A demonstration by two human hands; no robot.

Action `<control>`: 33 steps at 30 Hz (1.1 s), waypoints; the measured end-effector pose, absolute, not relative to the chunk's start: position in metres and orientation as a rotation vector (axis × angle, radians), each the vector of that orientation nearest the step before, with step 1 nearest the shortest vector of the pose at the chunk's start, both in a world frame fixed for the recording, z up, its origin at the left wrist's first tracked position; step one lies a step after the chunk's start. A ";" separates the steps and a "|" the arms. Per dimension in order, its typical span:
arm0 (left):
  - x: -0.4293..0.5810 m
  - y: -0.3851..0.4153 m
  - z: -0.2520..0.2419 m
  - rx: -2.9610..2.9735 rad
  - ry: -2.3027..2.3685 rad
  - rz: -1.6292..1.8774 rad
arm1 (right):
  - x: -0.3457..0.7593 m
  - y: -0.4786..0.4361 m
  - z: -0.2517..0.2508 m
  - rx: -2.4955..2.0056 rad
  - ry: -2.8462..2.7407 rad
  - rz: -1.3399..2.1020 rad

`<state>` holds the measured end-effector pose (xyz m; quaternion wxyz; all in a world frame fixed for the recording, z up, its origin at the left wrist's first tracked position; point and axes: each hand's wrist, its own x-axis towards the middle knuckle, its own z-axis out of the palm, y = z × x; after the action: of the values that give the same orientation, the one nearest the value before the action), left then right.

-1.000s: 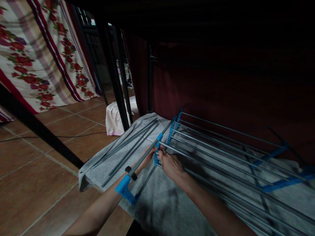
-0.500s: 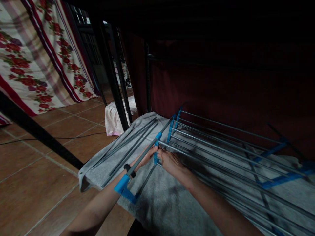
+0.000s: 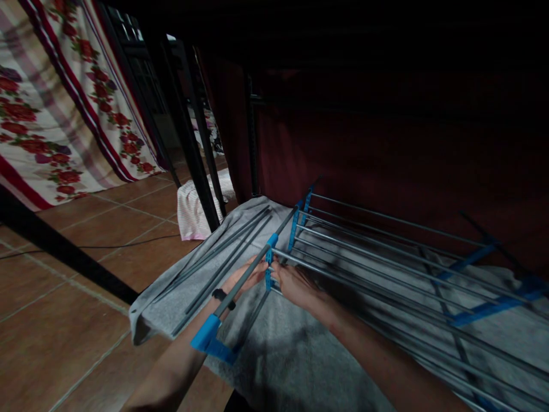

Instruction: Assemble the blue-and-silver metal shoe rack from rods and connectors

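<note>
A partly assembled drying rack (image 3: 343,273) of grey metal rods and blue plastic connectors lies across grey cloth. My left hand (image 3: 249,276), wearing a dark wristband, reaches under a slanting grey tube (image 3: 242,280). Its fingers close on the left side of an upright blue connector (image 3: 269,269). From the right, my right hand (image 3: 294,284) has its fingertips pressed together against the same connector, between two rods. Whether they also pinch a rod end is hidden. A blue corner piece (image 3: 212,337) caps the tube's near end, above my left forearm.
Several loose grey tubes (image 3: 217,266) lie on the grey cloth (image 3: 253,366) left of the rack. Black metal posts (image 3: 193,131) stand at the left, and a dark red curtain (image 3: 364,154) hangs behind. A cable (image 3: 107,246) crosses the tiled floor (image 3: 94,326).
The view has shifted slightly, so the scene sits a little further left. Both hands stay at the same connector, with the fingers a little repositioned.
</note>
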<state>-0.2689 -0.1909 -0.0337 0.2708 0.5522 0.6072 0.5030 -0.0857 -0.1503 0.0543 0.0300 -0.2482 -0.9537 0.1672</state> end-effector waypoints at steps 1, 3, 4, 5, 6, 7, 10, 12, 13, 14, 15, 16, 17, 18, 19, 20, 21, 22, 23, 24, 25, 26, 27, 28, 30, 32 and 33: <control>-0.271 -0.190 -0.035 1.430 1.489 1.333 | -0.086 -0.150 0.054 -0.766 -2.941 0.522; -0.274 -0.189 -0.038 1.287 1.217 1.325 | -0.086 -0.149 0.054 -0.769 -2.934 0.532; -0.274 -0.188 -0.039 1.218 1.137 1.352 | -0.086 -0.149 0.054 -0.770 -2.932 0.540; -0.274 -0.187 -0.040 1.159 1.084 1.384 | -0.086 -0.149 0.053 -0.772 -2.932 0.547; -0.273 -0.186 -0.041 1.116 1.048 1.411 | -0.086 -0.148 0.053 -0.775 -2.933 0.556; -0.272 -0.185 -0.042 1.080 1.020 1.431 | -0.086 -0.147 0.052 -0.777 -2.932 0.565; -0.266 -0.183 -0.040 1.009 0.973 1.468 | -0.085 -0.146 0.048 -0.769 -2.905 0.579; -0.261 -0.183 -0.036 0.969 0.954 1.498 | -0.085 -0.146 0.046 -0.740 -2.862 0.562; -0.258 -0.184 -0.034 0.955 0.952 1.508 | -0.085 -0.146 0.045 -0.734 -2.845 0.538; -0.256 -0.185 -0.031 0.945 0.952 1.515 | -0.085 -0.147 0.044 -0.736 -2.833 0.511; -0.254 -0.186 -0.028 0.932 0.951 1.522 | -0.085 -0.147 0.044 -0.743 -2.827 0.484; -0.252 -0.187 -0.025 0.920 0.950 1.528 | -0.085 -0.147 0.043 -0.753 -2.823 0.460; -0.251 -0.189 -0.022 0.911 0.950 1.531 | -0.086 -0.147 0.043 -0.759 -2.819 0.447; -0.250 -0.190 -0.019 0.904 0.950 1.532 | -0.086 -0.147 0.042 -0.754 -2.813 0.446; -0.249 -0.191 -0.017 0.901 0.950 1.531 | -0.086 -0.146 0.041 -0.749 -2.802 0.454; -0.248 -0.193 -0.016 0.903 0.951 1.531 | -0.086 -0.145 0.041 -0.752 -2.788 0.476; -0.247 -0.194 -0.015 0.906 0.951 1.530 | -0.086 -0.143 0.040 -0.767 -2.778 0.511; -0.246 -0.195 -0.015 0.906 0.952 1.531 | -0.086 -0.141 0.039 -0.789 -2.773 0.558; -0.246 -0.195 -0.015 0.904 0.955 1.537 | -0.086 -0.140 0.039 -0.810 -2.767 0.608; -0.245 -0.195 -0.016 0.901 0.961 1.551 | -0.086 -0.138 0.038 -0.822 -2.760 0.653; -0.245 -0.195 -0.017 0.899 0.970 1.569 | -0.086 -0.137 0.037 -0.817 -2.756 0.684; -0.244 -0.195 -0.019 0.899 0.982 1.589 | -0.086 -0.137 0.037 -0.802 -2.751 0.697; -0.244 -0.195 -0.020 0.903 0.992 1.607 | -0.086 -0.137 0.037 -0.788 -2.746 0.692; -0.243 -0.194 -0.021 0.910 1.001 1.620 | -0.086 -0.137 0.036 -0.782 -2.739 0.678; -0.242 -0.194 -0.023 0.933 1.011 1.624 | -0.086 -0.138 0.036 -0.790 -2.745 0.647; -0.241 -0.196 -0.023 0.948 1.018 1.618 | -0.086 -0.140 0.037 -0.824 -2.759 0.621; -0.240 -0.197 -0.023 0.970 1.032 1.610 | -0.086 -0.141 0.036 -0.834 -2.767 0.607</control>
<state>-0.2402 -0.1972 -0.0227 0.4784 0.3971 0.4226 0.6595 -0.0863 -0.1407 0.0364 0.0939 -0.2812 -0.9328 0.2047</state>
